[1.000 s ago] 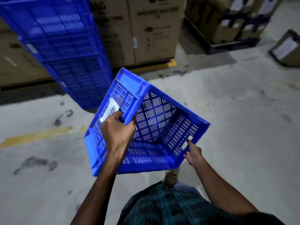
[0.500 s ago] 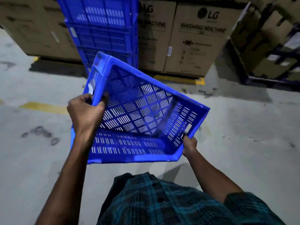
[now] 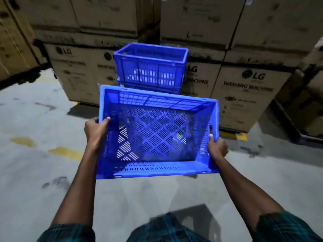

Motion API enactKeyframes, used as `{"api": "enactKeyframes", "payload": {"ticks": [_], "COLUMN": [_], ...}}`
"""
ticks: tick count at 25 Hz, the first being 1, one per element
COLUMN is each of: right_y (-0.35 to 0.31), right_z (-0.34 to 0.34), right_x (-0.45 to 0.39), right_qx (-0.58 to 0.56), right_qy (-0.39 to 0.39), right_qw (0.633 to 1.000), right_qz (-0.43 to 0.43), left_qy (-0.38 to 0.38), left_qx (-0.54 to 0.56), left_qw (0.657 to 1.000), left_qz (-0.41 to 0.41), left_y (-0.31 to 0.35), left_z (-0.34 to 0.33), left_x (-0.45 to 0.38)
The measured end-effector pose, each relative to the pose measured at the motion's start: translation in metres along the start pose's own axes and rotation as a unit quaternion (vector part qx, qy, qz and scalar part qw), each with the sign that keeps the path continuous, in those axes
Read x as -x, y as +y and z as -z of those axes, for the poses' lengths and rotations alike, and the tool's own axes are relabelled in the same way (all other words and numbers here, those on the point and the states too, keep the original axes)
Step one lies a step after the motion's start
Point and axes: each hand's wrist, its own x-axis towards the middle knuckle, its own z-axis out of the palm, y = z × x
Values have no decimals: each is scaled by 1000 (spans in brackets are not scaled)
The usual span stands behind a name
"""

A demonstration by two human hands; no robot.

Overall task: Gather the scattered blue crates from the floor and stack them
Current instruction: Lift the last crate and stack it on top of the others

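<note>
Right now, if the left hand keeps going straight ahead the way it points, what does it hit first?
Probably the stack of blue crates just beyond. The left hand grips the held crate's left rim, pointing forward and up the picture. The cardboard boxes stand behind and beside the stack. Depth is hard to judge.

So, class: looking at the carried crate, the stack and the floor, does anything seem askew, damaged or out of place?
Nothing stands out. The carried crate is held by the left hand and right hand, empty and intact. The stack ahead sits straight. The floor shows only stains and worn yellow paint.

Head camera looks forward and down (close) at floor [image 3: 43, 172].
</note>
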Motion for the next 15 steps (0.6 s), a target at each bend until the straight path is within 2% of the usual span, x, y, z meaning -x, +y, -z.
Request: {"api": "enactKeyframes", "payload": {"ticks": [3, 5, 7, 10, 15], "right_y": [-62, -92, -125, -174, -250], "right_z": [-31, -41, -51, -60, -63], "right_x": [-9, -15, -25, -43, -81], "right_qx": [-1, -8, -32, -51, -61], "right_qy": [39, 56, 78, 128, 179], "right_qw": [999, 998, 996, 988, 977], "right_qz": [18, 27, 40, 65, 99], "left_qy": [-117, -138, -97, 15, 66], "left_qx": [9, -3, -39, -86, -31], "left_qw": [992, 987, 986, 983, 984], "left_qz": [-49, -81, -133, -163, -160], "left_y": [9, 14, 23, 49, 87], "left_z": [13, 16, 13, -7, -54], "left_x": [-65, -97, -129, -166, -229]}}
